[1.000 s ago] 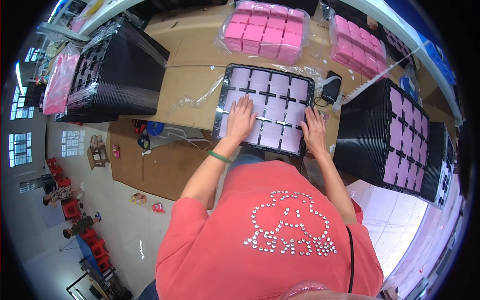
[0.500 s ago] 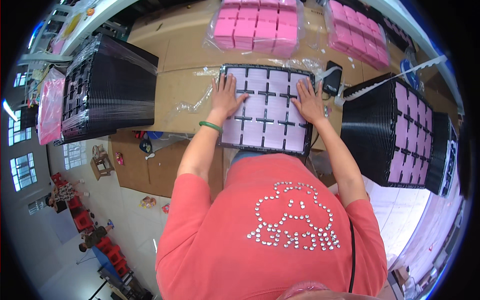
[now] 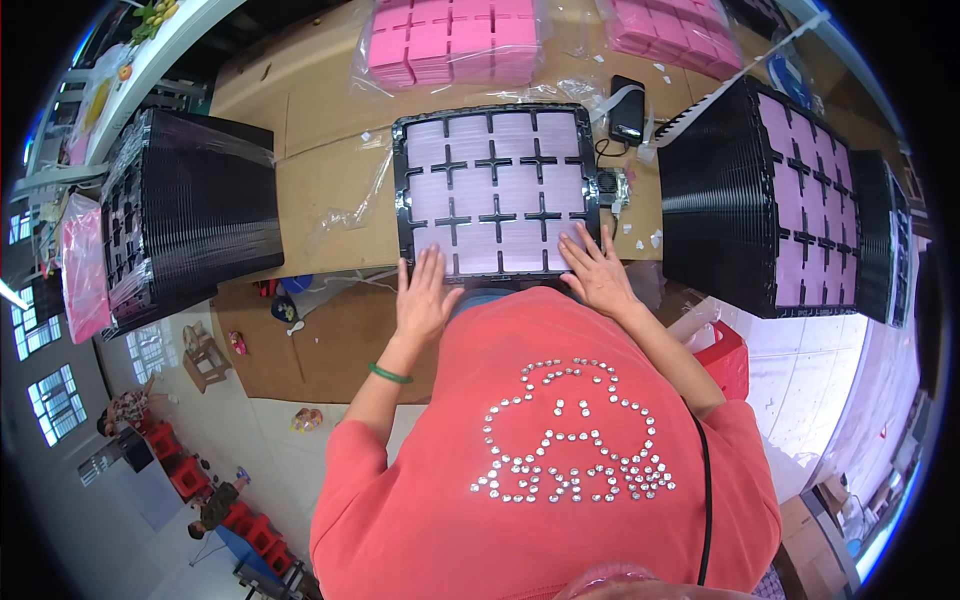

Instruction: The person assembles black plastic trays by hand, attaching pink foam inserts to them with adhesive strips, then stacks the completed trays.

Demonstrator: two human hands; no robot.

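In front of me a black plastic tray point(image 3: 402, 165) lies flat on a cardboard-covered table, with pale purple foam sheets point(image 3: 515, 190) lining its grid of compartments. Black cross-shaped dividers stick up between the sheets. My left hand point(image 3: 424, 293) lies at the tray's near left corner, fingers stretched out over the rim. At the near right corner rests my right hand point(image 3: 600, 272), its fingers spread, fingertips on the foam and rim. Neither hand holds anything.
A tall stack of black trays point(image 3: 200, 200) wrapped in film stands at left, and another stack with purple foam point(image 3: 815, 195) at right. Pink foam bundles point(image 3: 455, 45) in plastic lie behind. Past the tray's right edge are a black phone-like device point(image 3: 627, 110) and a small electronic box point(image 3: 610, 185).
Both hands have slid toward me, from the tray's far and middle part to its near corners. The view has shifted, so the tray appears further left and higher.
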